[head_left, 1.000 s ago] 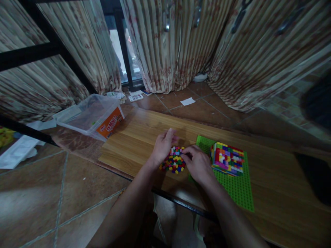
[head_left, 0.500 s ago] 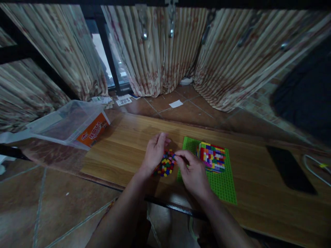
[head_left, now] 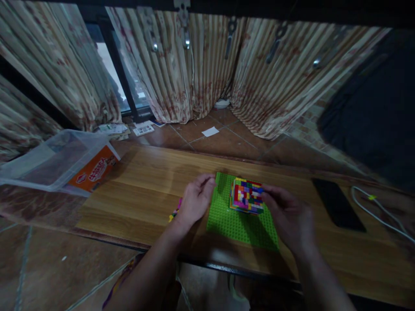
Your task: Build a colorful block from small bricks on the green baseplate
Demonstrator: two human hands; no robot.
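A multicoloured brick block [head_left: 247,195] stands on a green baseplate [head_left: 240,226] on the wooden table [head_left: 136,194]. My left hand [head_left: 194,201] lies palm down at the baseplate's left edge, fingers loose. It covers most of a pile of small loose bricks [head_left: 175,211], of which only a few show at its left. My right hand [head_left: 288,216] is blurred, with its fingertips at the block's right side. Whether it pinches a small brick is hidden.
A clear plastic box with an orange label [head_left: 65,160] lies on its side at the table's left end. A black phone [head_left: 337,203] and a white cable [head_left: 379,211] lie to the right. Striped curtains [head_left: 194,65] hang behind, with papers [head_left: 142,128] on the tiled floor.
My right hand has moved from the loose brick pile over to the right side of the block. My left hand stayed over the pile. The view shifted right.
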